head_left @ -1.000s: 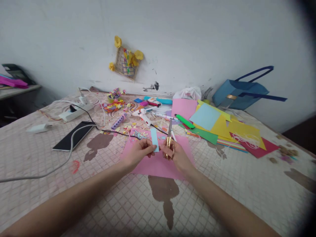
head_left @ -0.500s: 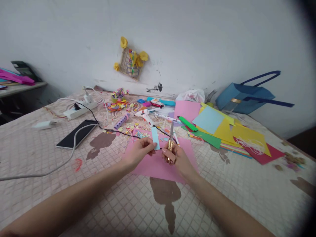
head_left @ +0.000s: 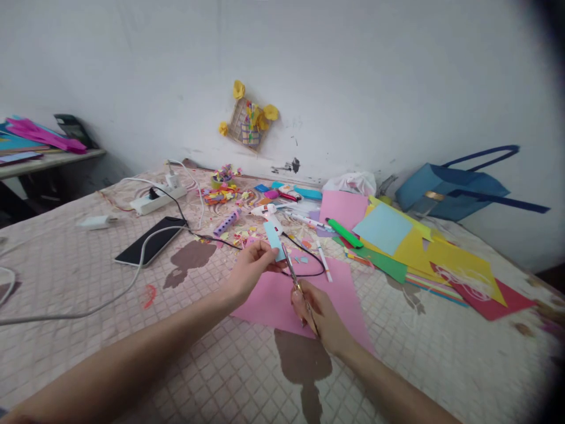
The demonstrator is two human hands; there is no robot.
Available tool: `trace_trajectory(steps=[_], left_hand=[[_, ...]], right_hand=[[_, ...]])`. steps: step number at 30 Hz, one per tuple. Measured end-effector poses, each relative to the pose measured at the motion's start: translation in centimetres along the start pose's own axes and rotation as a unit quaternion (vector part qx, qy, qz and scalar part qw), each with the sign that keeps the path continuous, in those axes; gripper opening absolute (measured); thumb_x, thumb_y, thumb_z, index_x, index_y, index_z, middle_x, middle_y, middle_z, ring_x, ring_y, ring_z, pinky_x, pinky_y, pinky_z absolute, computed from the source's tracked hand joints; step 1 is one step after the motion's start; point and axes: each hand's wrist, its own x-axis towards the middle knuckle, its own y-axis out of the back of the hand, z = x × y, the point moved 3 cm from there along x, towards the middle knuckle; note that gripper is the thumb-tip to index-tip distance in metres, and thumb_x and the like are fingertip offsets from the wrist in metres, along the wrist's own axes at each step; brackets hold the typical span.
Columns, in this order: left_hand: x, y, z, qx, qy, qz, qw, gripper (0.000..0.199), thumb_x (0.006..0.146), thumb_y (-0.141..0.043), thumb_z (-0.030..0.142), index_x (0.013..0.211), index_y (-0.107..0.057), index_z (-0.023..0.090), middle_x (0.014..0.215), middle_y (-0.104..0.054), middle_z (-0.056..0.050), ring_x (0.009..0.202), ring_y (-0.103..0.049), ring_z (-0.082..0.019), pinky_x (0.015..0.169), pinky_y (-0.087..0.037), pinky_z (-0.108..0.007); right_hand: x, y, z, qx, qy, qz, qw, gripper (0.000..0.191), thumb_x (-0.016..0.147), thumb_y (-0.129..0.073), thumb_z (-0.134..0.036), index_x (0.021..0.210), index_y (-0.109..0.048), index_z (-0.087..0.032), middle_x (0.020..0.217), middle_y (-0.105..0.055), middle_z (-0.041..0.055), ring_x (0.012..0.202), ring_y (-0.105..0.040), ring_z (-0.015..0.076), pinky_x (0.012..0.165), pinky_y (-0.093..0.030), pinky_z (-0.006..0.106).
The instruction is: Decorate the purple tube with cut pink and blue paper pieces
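Note:
Between the thumb and fingers of my left hand (head_left: pixel 258 268) is a light blue paper strip (head_left: pixel 272 235), held up at a tilt. My right hand (head_left: pixel 318 309) is closed round the handles of gold scissors (head_left: pixel 292 270). Their blades point up and to the left, with the tips beside the strip's lower right edge; whether they touch it I cannot tell. Under both hands lies a pink paper sheet (head_left: pixel 269 306). Small blue paper scraps (head_left: pixel 301 259) and a white pen (head_left: pixel 324 262) rest at its far part.
Beyond the strip lies a white glue gun (head_left: pixel 270 217) with a black cord. A phone (head_left: pixel 152 240), a power strip (head_left: pixel 158 200) and a charger (head_left: pixel 97 222) stand left. On the right are a green cutter (head_left: pixel 344 232), coloured paper sheets (head_left: pixel 384 228) and a blue bag (head_left: pixel 454 188).
The scissors have swung from upright to tilted left, and their tips have come close to the blue strip. The strip leans further left. The whole view has shifted a little.

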Motion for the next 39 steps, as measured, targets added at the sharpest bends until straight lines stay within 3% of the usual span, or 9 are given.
trace_trajectory(steps=[7,39], left_hand=[[0.1,0.1,0.0,-0.016,-0.007,0.002,1.0,0.02,0.075,-0.06,0.027,0.068,-0.046,0.015,0.062,-0.062,0.0,0.057,-0.06,-0.011,0.06,-0.048,-0.024],[0.1,0.1,-0.1,-0.02,0.003,0.012,1.0,0.02,0.074,-0.061,0.028,0.07,-0.046,0.015,0.063,-0.062,-0.001,0.06,-0.062,-0.012,0.063,-0.048,-0.025]], right_hand=[[-0.1,-0.1,0.3,-0.028,0.001,-0.006,1.0,0.032,0.085,-0.042,-0.045,0.066,-0.04,-0.019,0.055,-0.037,-0.0054,0.05,-0.035,0.009,0.047,-0.027,0.023],[0.2,-0.3,1.5,-0.002,-0.029,0.006,1.0,0.032,0.082,-0.046,-0.049,0.069,-0.042,-0.02,0.052,-0.035,-0.0069,0.042,-0.032,0.0075,0.04,-0.027,0.021]])
